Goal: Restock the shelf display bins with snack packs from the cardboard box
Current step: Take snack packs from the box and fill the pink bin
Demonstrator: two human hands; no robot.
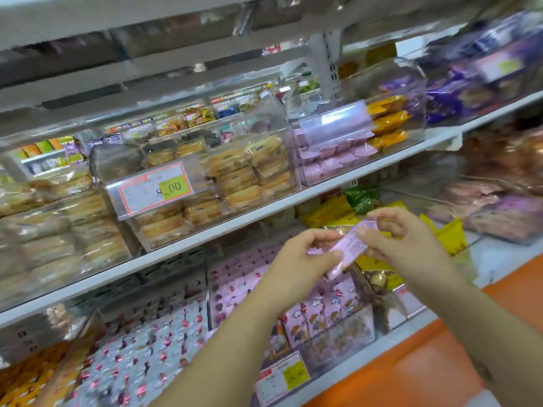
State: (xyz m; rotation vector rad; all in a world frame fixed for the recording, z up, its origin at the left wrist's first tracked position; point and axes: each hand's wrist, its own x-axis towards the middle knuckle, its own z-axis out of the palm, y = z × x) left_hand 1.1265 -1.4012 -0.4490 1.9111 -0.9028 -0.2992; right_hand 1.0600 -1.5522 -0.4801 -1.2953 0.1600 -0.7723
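Head view: left hand (296,268) and right hand (411,245) pinch a slim, flat lilac pack (349,248).

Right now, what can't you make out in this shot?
Head view:
- Print on the pink snack pack: blurred, partly covered by the left hand and right hand pinching it.
- The cardboard box: outside the frame.
- Price tag: small print blurred, only 8.00 legible.
- Top shelf: contents smeared by blur.

I have open air in front of the middle shelf edge (223,227). The pink-pack bin (329,168) has its clear flap (335,124) raised, but stacked packs fill it nearly to the opening. The pastry bin (235,177) walls its left side.
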